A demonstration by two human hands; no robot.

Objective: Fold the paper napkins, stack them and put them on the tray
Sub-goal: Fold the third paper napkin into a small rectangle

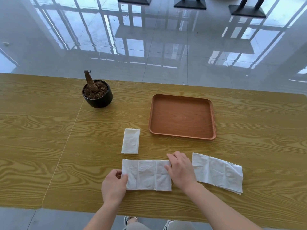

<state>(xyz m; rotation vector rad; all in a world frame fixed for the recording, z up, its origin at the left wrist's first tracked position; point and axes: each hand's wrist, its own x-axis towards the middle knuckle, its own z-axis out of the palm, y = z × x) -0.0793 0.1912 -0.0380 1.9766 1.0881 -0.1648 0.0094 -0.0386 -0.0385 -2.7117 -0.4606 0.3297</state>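
Note:
A white paper napkin [146, 175] lies as a long creased strip on the wooden table near the front edge. My left hand [114, 185] pinches its left end. My right hand [180, 170] rests flat on its right end, fingers apart. A second strip-shaped napkin [217, 171] lies to the right of that hand, untouched. A small folded napkin [130, 141] sits just behind the first strip. The orange-brown tray [182, 99] stands farther back on the right with nothing on it.
A black pot [97, 95] with soil and a bare stem stands at the back left of the table [49, 130]. A seam runs diagonally across the tabletop on the left. Glossy tiled floor lies beyond the far edge.

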